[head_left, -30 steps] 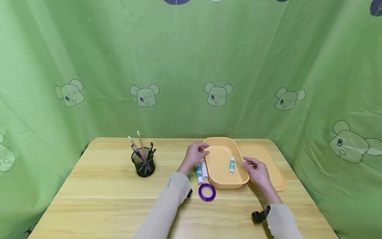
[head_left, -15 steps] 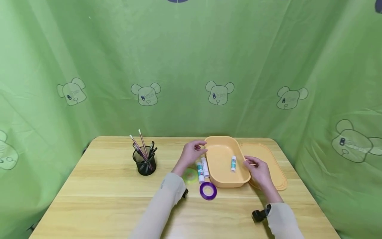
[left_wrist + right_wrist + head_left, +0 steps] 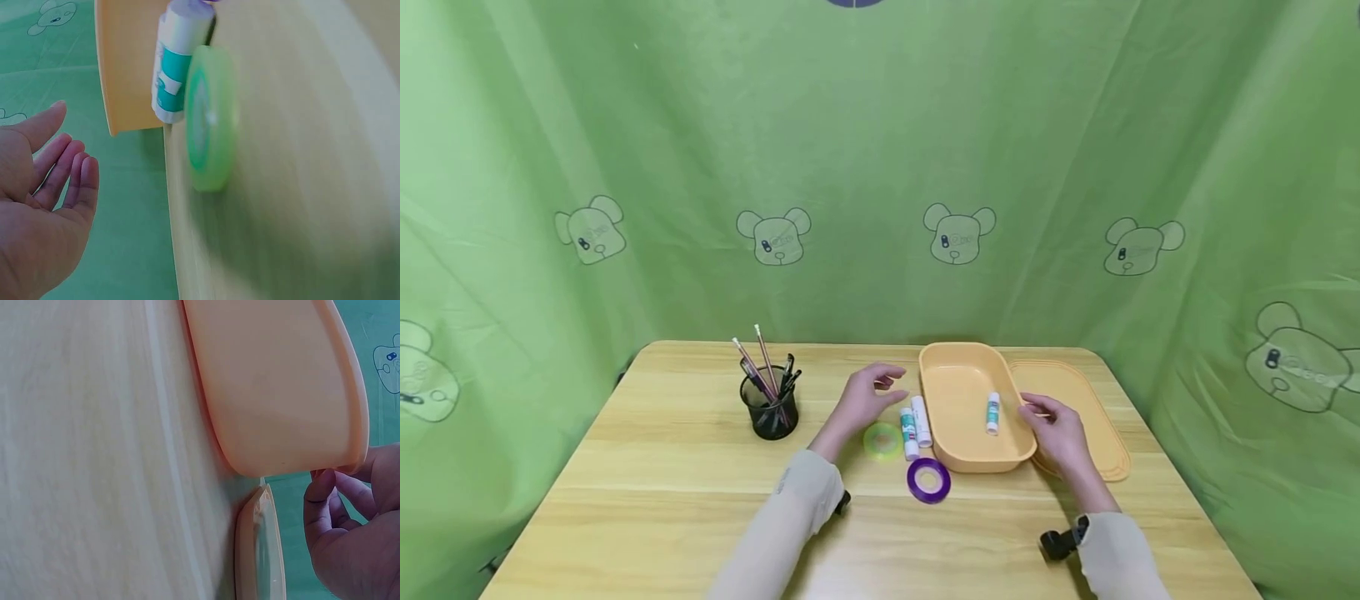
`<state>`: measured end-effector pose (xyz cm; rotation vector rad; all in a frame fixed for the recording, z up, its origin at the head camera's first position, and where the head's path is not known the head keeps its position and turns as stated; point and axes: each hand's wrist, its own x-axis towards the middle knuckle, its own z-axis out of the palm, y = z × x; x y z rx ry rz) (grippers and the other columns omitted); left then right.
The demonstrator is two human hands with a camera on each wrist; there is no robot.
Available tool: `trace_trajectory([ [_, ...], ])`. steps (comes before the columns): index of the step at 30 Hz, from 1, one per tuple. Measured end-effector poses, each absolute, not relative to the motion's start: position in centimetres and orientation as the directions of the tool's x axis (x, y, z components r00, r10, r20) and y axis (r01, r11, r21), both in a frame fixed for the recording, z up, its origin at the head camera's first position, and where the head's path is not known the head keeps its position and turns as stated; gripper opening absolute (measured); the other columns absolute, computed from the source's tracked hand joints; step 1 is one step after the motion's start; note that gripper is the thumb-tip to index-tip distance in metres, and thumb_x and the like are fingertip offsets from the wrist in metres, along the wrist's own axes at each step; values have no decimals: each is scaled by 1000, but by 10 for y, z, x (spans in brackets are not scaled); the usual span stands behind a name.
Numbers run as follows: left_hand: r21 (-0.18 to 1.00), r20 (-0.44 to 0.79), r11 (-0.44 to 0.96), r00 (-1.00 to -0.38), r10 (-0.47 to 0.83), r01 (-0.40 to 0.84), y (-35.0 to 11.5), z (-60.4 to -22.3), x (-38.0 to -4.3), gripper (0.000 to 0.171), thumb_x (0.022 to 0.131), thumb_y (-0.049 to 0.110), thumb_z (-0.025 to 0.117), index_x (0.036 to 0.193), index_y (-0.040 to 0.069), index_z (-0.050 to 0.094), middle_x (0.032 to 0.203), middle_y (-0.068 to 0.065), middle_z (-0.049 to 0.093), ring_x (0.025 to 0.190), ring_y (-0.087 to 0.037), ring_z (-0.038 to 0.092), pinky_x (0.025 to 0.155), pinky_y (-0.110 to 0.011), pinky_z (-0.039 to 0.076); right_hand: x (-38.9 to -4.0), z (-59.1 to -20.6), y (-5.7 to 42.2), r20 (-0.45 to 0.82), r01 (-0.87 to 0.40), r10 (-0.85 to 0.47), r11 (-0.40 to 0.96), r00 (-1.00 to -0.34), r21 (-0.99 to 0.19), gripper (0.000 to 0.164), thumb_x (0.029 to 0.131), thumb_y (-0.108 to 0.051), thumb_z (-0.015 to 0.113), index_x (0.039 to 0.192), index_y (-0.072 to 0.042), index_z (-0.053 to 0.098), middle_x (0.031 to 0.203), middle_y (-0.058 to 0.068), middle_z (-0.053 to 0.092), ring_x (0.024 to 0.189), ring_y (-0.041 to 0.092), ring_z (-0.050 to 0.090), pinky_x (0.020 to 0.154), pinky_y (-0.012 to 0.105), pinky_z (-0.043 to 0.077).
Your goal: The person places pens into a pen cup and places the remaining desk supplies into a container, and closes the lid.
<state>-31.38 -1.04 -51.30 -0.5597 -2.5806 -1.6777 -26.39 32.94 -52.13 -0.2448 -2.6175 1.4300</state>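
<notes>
The person's left hand hangs just outside the left wall of a pale-orange rounded-rectangular plastic box, its fingers loosely curved with a wide gap to the thumb and nothing held. The right hand touches the box at its opposite rim, its fingers bent and narrow against that edge; whether they pinch the rim or only rest on it I cannot tell. The box stands open side up between the two sets of fingers, and within it, nearer the right fingers, lies a small white-and-teal glue stick. Just beside the left fingertips, on the side toward the box, lies a mostly white cylindrical stick, with a longer white-and-teal glue stick alongside it. On the person's side of the left fingers a translucent yellow-green tape roll lies flat, and farther toward the person is a glossy purple tape roll. A matching pale-orange flat lid lies to the right of the right fingers, on the wood-grain worktop. Well left of the left fingers stands a black mesh cup holding pencils and pens.
</notes>
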Motion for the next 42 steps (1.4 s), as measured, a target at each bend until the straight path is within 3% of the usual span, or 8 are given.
trace_trajectory([
  [6, 859, 176, 401, -919, 352, 318, -18, -518, -305, 47, 91, 19, 80, 135, 8, 66, 133, -12, 68, 121, -36, 64, 106, -45, 54, -266, -522, 330, 40, 82, 219, 523, -975, -848, 41, 103, -23, 66, 139, -3, 64, 127, 22, 67, 87, -4, 57, 73, 11, 54],
  [12, 865, 100, 410, -901, 422, 288, -18, -525, -297, 64, 85, 19, 86, 141, 7, 60, 139, -18, 63, 126, -36, 61, 111, -48, 51, -266, -522, 332, 44, 84, 228, 522, -973, -849, 41, 103, -24, 65, 139, -4, 64, 128, 22, 67, 88, -2, 57, 73, 11, 54],
  [18, 852, 56, 448, -898, 437, 271, -15, -536, -293, 78, 75, 20, 93, 144, 9, 58, 141, -11, 63, 130, -30, 58, 114, -45, 48, -262, -523, 334, 57, 84, 239, 540, -969, -837, 40, 103, -24, 66, 138, -3, 65, 124, 20, 68, 85, -4, 56, 72, 11, 52],
  [27, 817, -1, 517, -895, 445, 256, -5, -540, -289, 97, 66, 24, 99, 149, 8, 51, 146, -13, 56, 136, -32, 54, 118, -46, 44, -262, -521, 332, 45, 93, 240, 532, -970, -841, 41, 103, -24, 66, 139, -4, 65, 125, 20, 68, 87, -3, 57, 72, 10, 51],
  [42, 770, -58, 598, -909, 413, 223, 1, -540, -289, 102, 60, 19, 101, 148, 4, 51, 139, -13, 58, 130, -31, 57, 117, -43, 45, -266, -524, 331, 69, 64, 223, 537, -972, -841, 40, 102, -22, 67, 137, -3, 66, 122, 21, 69, 84, -6, 57, 72, 10, 51],
])
